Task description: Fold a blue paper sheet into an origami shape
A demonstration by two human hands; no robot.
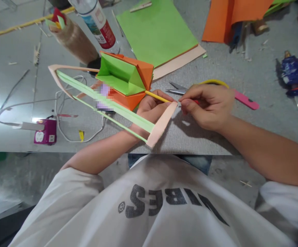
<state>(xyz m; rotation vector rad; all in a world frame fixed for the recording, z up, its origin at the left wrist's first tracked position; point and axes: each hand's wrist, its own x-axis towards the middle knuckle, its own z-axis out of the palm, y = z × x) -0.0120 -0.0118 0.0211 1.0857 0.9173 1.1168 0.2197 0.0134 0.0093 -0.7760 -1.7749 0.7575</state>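
Holding the paper model [123, 70] raised over the near side of the grey table [267, 120] in the curled left hand [148, 104], gripping near the yellow stick [156, 96], and slanting its long axis from upper left to lower right. Pointing the broad peach end strip [161, 126] rightward and toward the body, aiming the peach loop [53, 71] away to the left. Narrowing the right hand [210, 104] almost to a pinch just beside the stick's tip, near the scissors [179, 90], not being able to tell of any small piece between thumb and forefinger.
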